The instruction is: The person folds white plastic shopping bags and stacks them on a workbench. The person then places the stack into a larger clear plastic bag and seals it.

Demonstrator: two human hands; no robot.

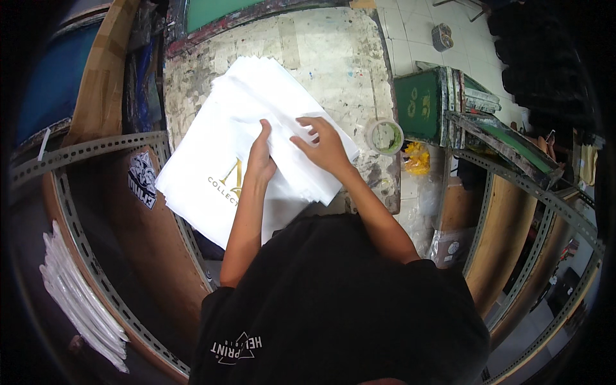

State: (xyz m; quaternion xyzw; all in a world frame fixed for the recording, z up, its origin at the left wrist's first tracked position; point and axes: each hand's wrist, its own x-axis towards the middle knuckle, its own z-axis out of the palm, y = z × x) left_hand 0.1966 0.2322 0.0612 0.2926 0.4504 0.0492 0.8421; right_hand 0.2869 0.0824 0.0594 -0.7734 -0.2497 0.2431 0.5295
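Note:
A thick, fanned pile of white sheets (pixel 199 147) lies aslant on the stained table; gold and dark print shows near its lower left. Whether they are paper or thin bags, I cannot tell. My left hand (pixel 262 157) is at the middle of the pile, thumb pointing away from me along a raised white sheet (pixel 289 151). Its other fingers go out of sight under that sheet, and the hand appears closed on it. To the right, my right hand (pixel 324 147) is over the same sheet, palm down, fingers bent but apart, gripping nothing.
A roll of clear tape (pixel 384 137) rests on the worn table (pixel 333 58), right of the pile. Green framed screens (pixel 420 106) stand beyond the right edge, near a yellow bundle (pixel 417 158). Perforated metal racks (pixel 90 154) flank me. A cardboard piece (pixel 102 83) leans at the left.

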